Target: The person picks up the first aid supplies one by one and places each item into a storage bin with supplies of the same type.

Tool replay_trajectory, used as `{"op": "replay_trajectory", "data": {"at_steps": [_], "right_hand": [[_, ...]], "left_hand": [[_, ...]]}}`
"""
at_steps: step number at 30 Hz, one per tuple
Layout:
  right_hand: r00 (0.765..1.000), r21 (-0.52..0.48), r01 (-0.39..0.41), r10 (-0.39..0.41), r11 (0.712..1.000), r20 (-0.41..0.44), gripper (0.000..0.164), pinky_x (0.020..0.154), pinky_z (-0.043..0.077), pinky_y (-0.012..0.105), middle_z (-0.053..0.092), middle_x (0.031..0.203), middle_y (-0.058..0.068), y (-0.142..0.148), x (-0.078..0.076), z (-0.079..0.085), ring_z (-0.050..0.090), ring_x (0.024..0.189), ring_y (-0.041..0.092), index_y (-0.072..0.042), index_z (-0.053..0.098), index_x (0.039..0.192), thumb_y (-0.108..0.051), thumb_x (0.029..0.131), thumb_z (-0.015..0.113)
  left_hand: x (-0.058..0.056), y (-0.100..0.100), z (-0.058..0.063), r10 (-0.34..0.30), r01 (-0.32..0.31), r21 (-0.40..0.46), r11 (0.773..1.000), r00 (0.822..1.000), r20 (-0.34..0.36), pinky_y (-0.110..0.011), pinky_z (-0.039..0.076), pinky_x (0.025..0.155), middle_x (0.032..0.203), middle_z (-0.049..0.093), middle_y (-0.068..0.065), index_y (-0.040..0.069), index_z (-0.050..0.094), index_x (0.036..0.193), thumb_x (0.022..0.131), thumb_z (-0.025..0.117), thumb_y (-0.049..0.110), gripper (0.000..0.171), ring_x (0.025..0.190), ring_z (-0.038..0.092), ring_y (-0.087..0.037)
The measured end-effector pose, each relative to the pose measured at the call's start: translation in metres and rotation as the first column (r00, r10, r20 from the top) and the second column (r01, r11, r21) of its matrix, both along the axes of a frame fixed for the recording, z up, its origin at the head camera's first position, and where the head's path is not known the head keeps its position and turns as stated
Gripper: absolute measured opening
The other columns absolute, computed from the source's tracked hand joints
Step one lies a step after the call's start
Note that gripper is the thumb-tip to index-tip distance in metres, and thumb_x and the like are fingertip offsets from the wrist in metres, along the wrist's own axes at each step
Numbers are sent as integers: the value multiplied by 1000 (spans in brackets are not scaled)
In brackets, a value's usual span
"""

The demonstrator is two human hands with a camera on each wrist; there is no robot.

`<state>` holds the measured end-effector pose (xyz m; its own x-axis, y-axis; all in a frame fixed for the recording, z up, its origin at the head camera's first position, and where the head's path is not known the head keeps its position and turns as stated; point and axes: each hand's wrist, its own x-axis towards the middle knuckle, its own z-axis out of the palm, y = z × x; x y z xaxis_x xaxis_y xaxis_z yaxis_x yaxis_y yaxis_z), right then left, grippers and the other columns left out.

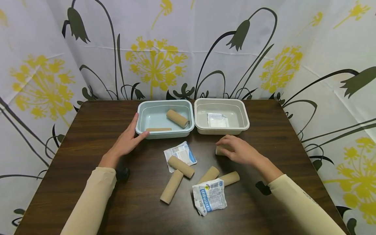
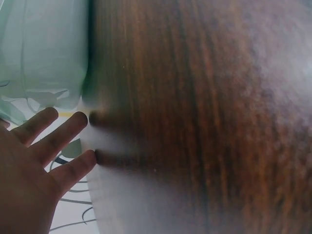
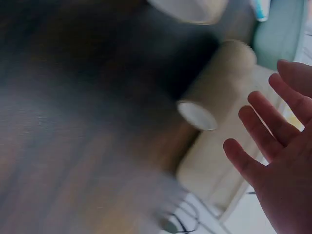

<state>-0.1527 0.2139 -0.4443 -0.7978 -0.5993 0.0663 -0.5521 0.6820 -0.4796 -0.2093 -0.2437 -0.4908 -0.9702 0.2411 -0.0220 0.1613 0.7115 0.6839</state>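
My left hand (image 1: 127, 139) rests its fingers and thumb against the left end and front corner of the light blue plastic bin (image 1: 141, 114). Inside that bin lie a cardboard tube (image 1: 177, 118) and another one, mostly hidden behind the front wall. Just in front of the beige bin (image 1: 246, 124), my right hand (image 1: 239, 150) hovers over a cardboard tube (image 3: 219, 83). Its fingers look spread and apart from the tube in the right wrist view. A white packet (image 1: 217, 120) lies in the beige bin.
Several more cardboard tubes (image 1: 171, 186) lie on the dark wood table (image 1: 132, 202). One tube (image 1: 180, 166) lies across a blue-and-white packet (image 1: 188, 153). Another crinkled packet (image 1: 210, 195) partly covers two tubes. A flower-patterned curtain (image 1: 176, 26) hangs behind the table.
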Motion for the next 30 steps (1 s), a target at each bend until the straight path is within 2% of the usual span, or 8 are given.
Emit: {"op": "replay_trajectory", "data": {"at_steps": [6,14,21,30], "right_hand": [[999,-4,23,-23,1000,25,37,98,44,48,59,128,8,16,3,-21,53,120,26,-7,64,127,-10,91,69],[999,-100,23,-21,995,25,47,88,49,47,60,123,9,25,1,-41,59,106,25,-4,61,130,4,84,68],[999,-105,47,-45,993,19,48,92,48,46,62,121,6,27,0,-49,59,111,23,-8,63,129,3,83,69],[999,-106,51,-50,993,17,47,91,49,45,63,120,5,27,0,-50,60,109,22,-9,63,128,2,83,70]], "left_hand": [[0,-1,-1,-1,1,2,1000,1000,3,-68,18,108,164,-4,3,36,-13,155,95,51,59,90,148,11,-36],[0,0,-1,2,-2,0,1000,1000,8,-67,18,108,164,-6,5,36,-13,155,95,50,60,90,148,10,-36],[0,0,0,0,0,0,1000,1000,16,-67,17,108,164,-6,4,37,-13,155,95,50,60,90,148,9,-36],[0,1,0,8,-8,1,1000,1000,18,-68,18,108,164,-5,4,38,-13,155,94,50,61,90,148,10,-36]]}}
